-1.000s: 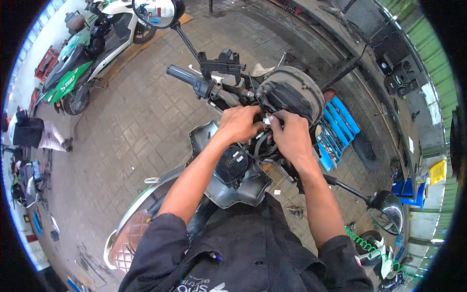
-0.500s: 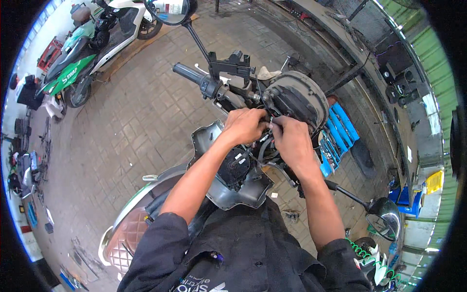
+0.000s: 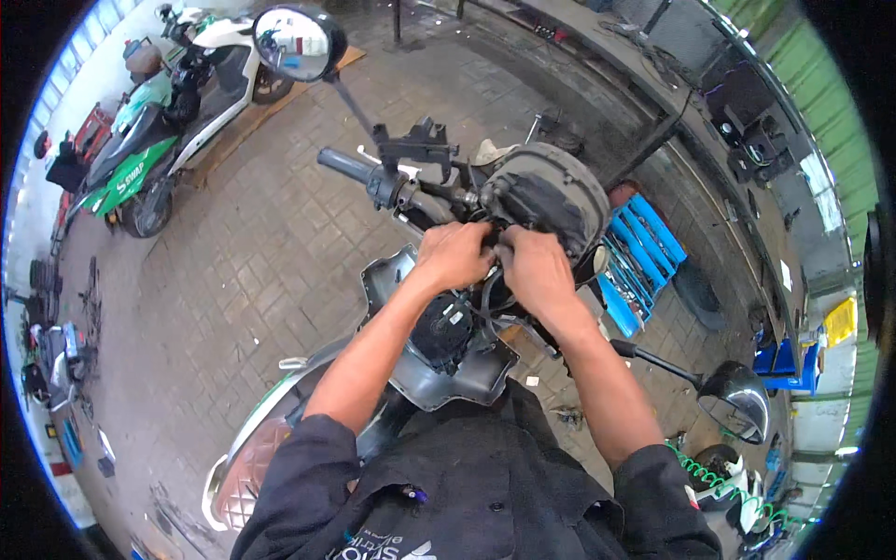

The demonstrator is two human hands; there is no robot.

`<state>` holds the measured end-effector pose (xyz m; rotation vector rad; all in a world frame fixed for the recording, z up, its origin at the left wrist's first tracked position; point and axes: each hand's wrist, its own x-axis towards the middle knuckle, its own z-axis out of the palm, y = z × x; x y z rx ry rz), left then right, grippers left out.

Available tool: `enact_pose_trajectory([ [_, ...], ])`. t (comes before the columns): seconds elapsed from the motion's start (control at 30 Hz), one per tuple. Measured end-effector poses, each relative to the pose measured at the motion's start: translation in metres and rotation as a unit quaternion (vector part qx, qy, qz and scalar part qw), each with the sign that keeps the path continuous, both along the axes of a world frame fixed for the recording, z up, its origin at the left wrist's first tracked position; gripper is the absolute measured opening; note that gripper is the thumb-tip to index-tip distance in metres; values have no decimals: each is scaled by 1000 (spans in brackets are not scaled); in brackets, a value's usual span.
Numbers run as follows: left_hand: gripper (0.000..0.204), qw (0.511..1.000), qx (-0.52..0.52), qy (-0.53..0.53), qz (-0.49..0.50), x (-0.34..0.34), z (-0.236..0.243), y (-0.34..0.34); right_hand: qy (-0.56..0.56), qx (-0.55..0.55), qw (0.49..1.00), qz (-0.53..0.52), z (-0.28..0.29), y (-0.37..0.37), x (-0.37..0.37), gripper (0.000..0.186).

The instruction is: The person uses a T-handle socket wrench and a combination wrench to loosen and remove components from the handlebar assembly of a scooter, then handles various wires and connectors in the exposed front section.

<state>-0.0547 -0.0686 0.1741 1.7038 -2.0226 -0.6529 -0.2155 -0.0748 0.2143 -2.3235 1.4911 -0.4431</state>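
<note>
My left hand [image 3: 453,254] and my right hand [image 3: 539,273] meet at the wiring of a partly dismantled scooter front, just below its round headlamp housing [image 3: 574,205]. The fingers of both are pinched together; what they hold is hidden behind them. Below my hands an open grey cover [image 3: 420,378] carries a round black part [image 3: 439,331]. At the upper left are the handlebar grip [image 3: 345,162], a black phone holder [image 3: 420,147] and a mirror on a long stalk [image 3: 299,42].
A green-and-white scooter [image 3: 131,184] stands at the upper left. A blue tiered toolbox [image 3: 644,257] lies on the tiled floor to the right, beside a long workbench [image 3: 653,70]. A second mirror [image 3: 731,401] and a green coiled hose [image 3: 709,476] are at the lower right.
My hands stay together at the wiring, shifted a little in the view. The small white connector between my fingers has become hidden. A person at the far left has moved out of clear view.
</note>
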Motion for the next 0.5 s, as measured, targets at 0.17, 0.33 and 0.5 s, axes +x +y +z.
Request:
enact_pose_trajectory([
  [0.17,32,995,4,89,39,11,13,14,103,-52,993,34,36,61,-12,56],
  [0.33,27,978,-139,157,-2,0,40,26,124,-184,973,-61,58,84,-70,63],
  [0.5,23,983,-146,-45,-100,12,19,25,21,-101,992,-77,48,83,-73,71],
])
